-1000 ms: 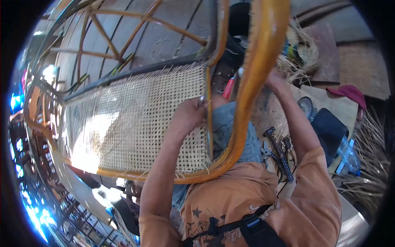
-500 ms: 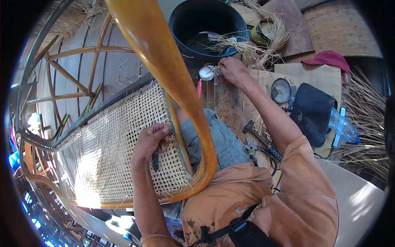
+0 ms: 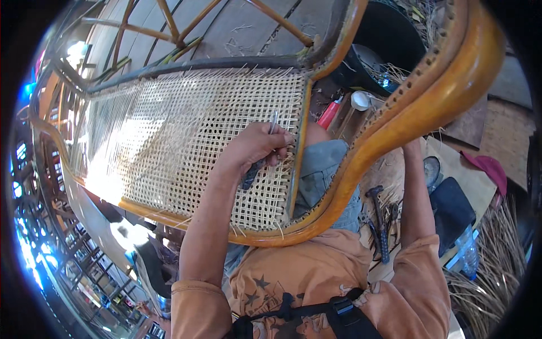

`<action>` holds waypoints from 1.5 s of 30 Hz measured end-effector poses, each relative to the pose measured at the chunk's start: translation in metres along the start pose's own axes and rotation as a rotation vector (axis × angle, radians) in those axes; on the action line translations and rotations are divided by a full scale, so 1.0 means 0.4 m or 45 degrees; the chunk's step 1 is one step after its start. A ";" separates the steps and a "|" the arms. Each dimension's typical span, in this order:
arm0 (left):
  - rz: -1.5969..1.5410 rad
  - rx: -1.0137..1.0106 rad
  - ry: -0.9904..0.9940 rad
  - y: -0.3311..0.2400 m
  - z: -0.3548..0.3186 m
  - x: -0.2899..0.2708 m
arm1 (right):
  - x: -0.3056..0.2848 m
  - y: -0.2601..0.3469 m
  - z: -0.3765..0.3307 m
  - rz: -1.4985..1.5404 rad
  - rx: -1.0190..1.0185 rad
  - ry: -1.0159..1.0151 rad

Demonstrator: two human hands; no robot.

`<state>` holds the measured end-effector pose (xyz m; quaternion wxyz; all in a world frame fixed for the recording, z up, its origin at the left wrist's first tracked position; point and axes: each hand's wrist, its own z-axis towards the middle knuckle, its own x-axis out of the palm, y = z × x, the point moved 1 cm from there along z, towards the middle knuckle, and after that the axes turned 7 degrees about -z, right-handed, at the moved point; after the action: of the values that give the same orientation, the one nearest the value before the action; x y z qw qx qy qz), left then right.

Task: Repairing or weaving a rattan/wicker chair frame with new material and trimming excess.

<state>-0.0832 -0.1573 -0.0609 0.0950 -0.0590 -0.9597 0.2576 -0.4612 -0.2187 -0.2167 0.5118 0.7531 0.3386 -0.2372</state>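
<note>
My left hand point(image 3: 262, 146) is closed around a dark-handled tool point(image 3: 249, 176), whose thin metal tip sticks up past the fingers. It rests at the right part of a woven cane panel point(image 3: 226, 127), near the panel's right edge. A glossy curved wooden frame point(image 3: 389, 133), pierced by a row of small holes, sweeps round the panel and up to the right. Behind that frame my right forearm point(image 3: 416, 192) reaches upward; the right hand's fingers are hidden there. Beyond the panel's edge lie a small white cup point(image 3: 360, 101) and a red-handled tool point(image 3: 329, 115).
A dark bucket point(image 3: 389, 34) with loose strands stands at the far right. A hammer point(image 3: 379, 217), a black case point(image 3: 451, 209), a plastic bottle point(image 3: 467, 252), a maroon cap point(image 3: 488, 169) and bundled dry strands point(image 3: 499, 260) lie to the right.
The view has shifted. My right hand, earlier beside the white cup, is now hidden behind the curved frame. My left hand has moved closer to the panel's right edge, and the tool's metal tip shows.
</note>
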 end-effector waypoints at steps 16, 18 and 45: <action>0.027 0.038 -0.012 0.014 0.000 -0.005 | 0.122 0.374 -0.206 0.900 -0.035 0.629; 0.021 0.046 -0.009 0.012 0.000 -0.003 | 0.125 0.391 -0.208 0.855 -0.072 0.603; 0.210 0.047 0.026 0.002 0.010 0.003 | 0.156 0.402 -0.211 1.014 -0.077 0.616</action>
<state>-0.0853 -0.1583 -0.0645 0.0844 -0.1389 -0.9456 0.2818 -0.2982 -0.1632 -0.1318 0.4911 0.8429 0.1396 0.1700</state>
